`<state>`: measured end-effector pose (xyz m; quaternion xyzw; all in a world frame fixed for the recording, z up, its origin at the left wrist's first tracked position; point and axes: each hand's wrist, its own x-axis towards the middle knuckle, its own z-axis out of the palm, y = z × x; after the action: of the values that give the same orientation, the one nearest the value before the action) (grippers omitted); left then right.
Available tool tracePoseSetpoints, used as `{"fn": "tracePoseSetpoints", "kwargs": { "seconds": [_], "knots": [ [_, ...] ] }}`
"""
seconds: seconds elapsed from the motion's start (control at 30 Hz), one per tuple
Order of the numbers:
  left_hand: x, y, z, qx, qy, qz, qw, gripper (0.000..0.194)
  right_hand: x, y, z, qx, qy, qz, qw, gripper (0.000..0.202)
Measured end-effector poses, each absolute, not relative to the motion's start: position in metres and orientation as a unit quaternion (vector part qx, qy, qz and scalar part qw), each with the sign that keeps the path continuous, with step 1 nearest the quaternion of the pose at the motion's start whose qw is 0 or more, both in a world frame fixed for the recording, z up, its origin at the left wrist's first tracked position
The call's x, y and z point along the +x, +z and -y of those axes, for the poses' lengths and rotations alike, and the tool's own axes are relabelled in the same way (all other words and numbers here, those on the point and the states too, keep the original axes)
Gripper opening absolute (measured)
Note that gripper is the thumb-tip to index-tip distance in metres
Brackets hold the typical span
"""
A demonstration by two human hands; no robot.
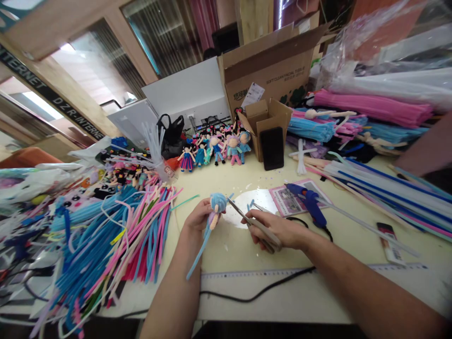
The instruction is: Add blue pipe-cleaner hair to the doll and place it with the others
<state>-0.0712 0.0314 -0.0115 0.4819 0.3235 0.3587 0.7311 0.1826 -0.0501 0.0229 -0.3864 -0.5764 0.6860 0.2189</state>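
My left hand (200, 215) is closed around a small pipe-cleaner doll (218, 203) with coiled blue hair and a peach and lilac part below. A long blue pipe cleaner (198, 254) trails down from it, and a short blue end pokes out at its upper right. In my right hand (273, 229) is a pair of scissors (262, 230), blades parted and pointing left. One blade tip lies close by the short blue end; whether they touch I cannot tell. Small blue cut pieces (250, 205) lie by the other blade.
Bundles of pipe cleaners (102, 240) cover the left side, with more strips (374, 188) at right. Finished dolls (215, 149) stand at the back beside a small cardboard box (270, 117) and a black phone (271, 149). A blue glue gun (312, 207), its black cord (254, 297) and a ruler (282, 272) lie nearby.
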Motion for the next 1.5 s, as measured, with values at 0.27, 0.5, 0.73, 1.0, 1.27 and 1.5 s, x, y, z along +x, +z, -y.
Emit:
{"fn": "tracePoseSetpoints", "kwargs": {
  "seconds": [0.27,0.5,0.73,1.0,1.27,1.5],
  "knots": [
    [-0.073,-0.013,-0.032,0.49,0.353,-0.326,0.727,0.031,0.183,0.025,0.05,-0.396,0.685,0.574,0.211,0.03],
    [-0.076,-0.017,-0.034,0.494,0.355,-0.299,0.735,0.025,0.184,0.022,0.049,-0.402,0.68,0.574,0.216,0.029],
    [-0.077,-0.013,-0.033,0.497,0.36,-0.293,0.733,0.025,0.185,0.022,0.046,-0.408,0.667,0.587,0.212,0.025],
    [-0.076,-0.01,-0.031,0.499,0.358,-0.335,0.714,0.021,0.185,0.018,0.045,-0.417,0.657,0.588,0.218,0.028],
    [-0.076,0.005,-0.027,0.505,0.375,-0.37,0.684,0.028,0.189,0.014,0.042,-0.427,0.667,0.564,0.232,0.033],
    [-0.066,0.021,-0.018,0.49,0.372,-0.396,0.682,0.034,0.183,0.009,0.048,-0.439,0.643,0.603,0.175,0.031]
  ]
}}
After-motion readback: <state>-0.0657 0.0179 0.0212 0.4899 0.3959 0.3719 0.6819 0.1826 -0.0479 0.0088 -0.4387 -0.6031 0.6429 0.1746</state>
